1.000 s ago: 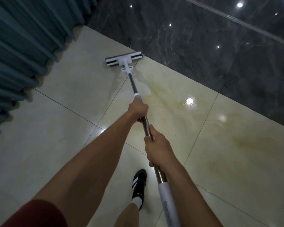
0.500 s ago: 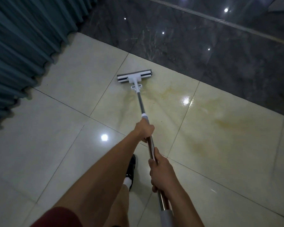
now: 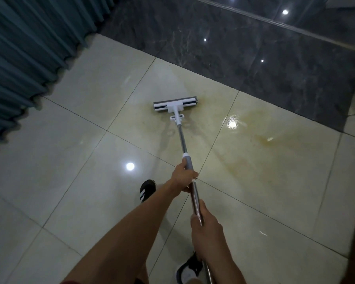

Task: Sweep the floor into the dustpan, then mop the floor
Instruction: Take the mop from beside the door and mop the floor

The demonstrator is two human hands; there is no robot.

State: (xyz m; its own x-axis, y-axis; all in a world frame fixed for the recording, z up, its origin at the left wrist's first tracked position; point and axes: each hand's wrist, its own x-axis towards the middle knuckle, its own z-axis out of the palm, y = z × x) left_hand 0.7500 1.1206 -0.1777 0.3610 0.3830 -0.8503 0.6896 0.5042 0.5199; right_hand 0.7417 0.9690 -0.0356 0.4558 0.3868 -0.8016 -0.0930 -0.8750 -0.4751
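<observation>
Mopping phase, I judge; no broom or dustpan in view. My left hand wraps the mop handle at its grey sleeve, further down the pole so it can steer and press. My right hand curls round the bare metal section nearer my body, thumb lying along the pole, to drive the push and pull. Both hands hold the mop; neither is free. The mop head lies flat on the cream floor, square across the stroke so its whole width wipes, near the edge of the dark marble strip but apart from it. A yellowish wet smear runs to the right of the head, with a glossy film around it, so that patch probably needs more passes. The teal curtain hangs on the left, well apart from the mop. My black shoe is planted behind the pole, left of it, stance staggered for reach.
</observation>
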